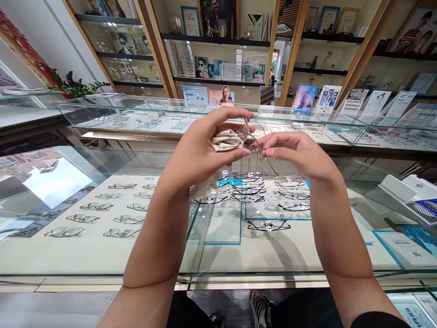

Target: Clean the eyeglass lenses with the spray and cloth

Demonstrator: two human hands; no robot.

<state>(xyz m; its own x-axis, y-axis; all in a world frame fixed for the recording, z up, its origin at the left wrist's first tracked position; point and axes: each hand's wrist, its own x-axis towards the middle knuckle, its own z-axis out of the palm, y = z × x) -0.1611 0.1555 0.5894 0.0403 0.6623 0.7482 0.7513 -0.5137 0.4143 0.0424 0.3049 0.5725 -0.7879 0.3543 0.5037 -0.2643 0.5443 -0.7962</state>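
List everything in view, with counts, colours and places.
Held eyeglasses: one pair, coppery, centre
Cloth: one, pale beige, centre
Display cases: at least two, clear glass, front and behind
Displayed eyeglasses: many, mixed colours, in the cases
Advertising cards: several, multicoloured, along rear case
Shelves: several, dark, back wall
Certificates: several, blue or yellow frames, on shelves
Plants: some, green, left background
Shoes: two, dark, bottom centre
Left hand: one, centre, holding cloth and eyeglasses
Right hand: one, centre, pinching eyeglasses

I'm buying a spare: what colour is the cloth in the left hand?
The cloth is pale cream, as the head view shows.
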